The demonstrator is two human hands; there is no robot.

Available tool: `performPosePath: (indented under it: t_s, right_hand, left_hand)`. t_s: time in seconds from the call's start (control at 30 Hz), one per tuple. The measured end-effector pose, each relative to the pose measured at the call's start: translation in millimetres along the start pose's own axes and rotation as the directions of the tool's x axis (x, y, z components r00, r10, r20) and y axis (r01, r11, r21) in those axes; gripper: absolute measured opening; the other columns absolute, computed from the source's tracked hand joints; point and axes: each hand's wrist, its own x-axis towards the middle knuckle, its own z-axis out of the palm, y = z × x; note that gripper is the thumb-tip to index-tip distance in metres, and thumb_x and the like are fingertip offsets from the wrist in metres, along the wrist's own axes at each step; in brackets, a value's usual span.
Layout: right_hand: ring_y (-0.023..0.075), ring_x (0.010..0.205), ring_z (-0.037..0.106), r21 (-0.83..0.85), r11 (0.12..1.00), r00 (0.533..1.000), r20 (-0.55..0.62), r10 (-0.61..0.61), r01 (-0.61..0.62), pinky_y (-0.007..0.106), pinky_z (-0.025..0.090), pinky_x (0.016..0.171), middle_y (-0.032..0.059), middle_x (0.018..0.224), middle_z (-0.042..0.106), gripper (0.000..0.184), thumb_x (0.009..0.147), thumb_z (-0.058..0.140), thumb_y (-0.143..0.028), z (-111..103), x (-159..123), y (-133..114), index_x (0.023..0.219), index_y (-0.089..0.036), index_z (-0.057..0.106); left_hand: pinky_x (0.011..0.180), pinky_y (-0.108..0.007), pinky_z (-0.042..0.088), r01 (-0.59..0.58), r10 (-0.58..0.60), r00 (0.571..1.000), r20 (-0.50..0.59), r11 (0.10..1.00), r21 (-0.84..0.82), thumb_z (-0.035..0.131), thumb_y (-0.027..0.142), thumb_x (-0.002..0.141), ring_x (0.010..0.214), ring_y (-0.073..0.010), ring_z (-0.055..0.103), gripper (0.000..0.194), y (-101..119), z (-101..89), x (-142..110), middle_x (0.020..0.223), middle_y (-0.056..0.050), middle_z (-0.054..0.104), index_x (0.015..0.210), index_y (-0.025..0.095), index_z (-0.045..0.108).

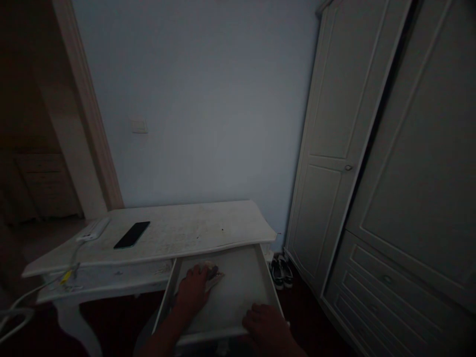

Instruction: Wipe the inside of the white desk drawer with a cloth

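Observation:
A white desk [186, 230] stands against the wall with its right drawer [241, 292] pulled out toward me. My left hand [193, 292] reaches into the drawer and rests on a small pale thing [213, 275], perhaps a cloth or paper; the fingers curl over it. My right hand [266, 325] sits at the drawer's front edge, fingers bent over the rim. The room is dim, so details are hard to read.
A black phone [132, 234] and a white power strip [92, 229] with a cable lie on the desk's left. A tall white wardrobe [372, 173] fills the right side. A pair of shoes [280, 270] sits on the floor between desk and wardrobe. A doorway opens at left.

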Motion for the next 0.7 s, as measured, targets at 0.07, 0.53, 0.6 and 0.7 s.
performPosePath:
  t_s: [0.07,0.53,0.6,0.7]
  right_hand:
    - [0.0233,0.088,0.064,0.003,1.000,1.000,0.015,0.003,-0.003,0.032,0.044,0.073,0.0025,0.092,0.074,0.034,0.091,0.072,-0.055,-3.7,0.3,-1.1,0.093,-0.023,0.061]
    - [0.0250,0.090,0.066,-0.011,1.000,1.000,-0.008,-0.006,0.006,0.033,0.048,0.074,0.0035,0.093,0.074,0.038,0.094,0.066,-0.062,17.6,-1.7,4.0,0.096,-0.024,0.062]
    - [0.0237,0.084,0.065,-0.037,0.999,0.999,-0.018,-0.040,0.039,0.032,0.046,0.068,0.0020,0.088,0.073,0.041,0.093,0.066,-0.065,29.9,-1.1,8.3,0.093,-0.024,0.061]
    - [0.0227,0.078,0.063,-0.094,0.993,0.995,-0.059,-0.078,0.073,0.032,0.043,0.063,0.0011,0.081,0.071,0.045,0.091,0.067,-0.069,44.9,-1.1,14.3,0.089,-0.025,0.059]
  left_hand:
    - [0.093,-0.039,0.050,-0.004,0.004,1.000,0.001,1.000,-0.005,0.063,0.026,0.091,0.123,-0.0322,0.059,0.054,-0.1,-1.1,-0.5,0.139,-0.015,0.060,0.145,0.023,0.055]
    - [0.101,-0.042,0.047,-0.014,0.015,1.000,0.025,0.999,-0.039,0.062,0.021,0.088,0.129,-0.0329,0.057,0.061,-0.7,-1.9,-2.1,0.145,-0.016,0.059,0.148,0.021,0.052]
    - [0.104,-0.043,0.046,-0.038,0.040,0.998,0.043,0.998,-0.058,0.062,0.021,0.087,0.131,-0.0333,0.056,0.063,-3.9,-4.2,-2.2,0.147,-0.017,0.058,0.148,0.020,0.052]
    - [0.111,-0.041,0.043,-0.131,0.141,0.987,0.083,0.985,-0.107,0.067,0.026,0.085,0.136,-0.0317,0.054,0.064,-13.0,-10.8,-1.5,0.151,-0.014,0.057,0.148,0.022,0.055]
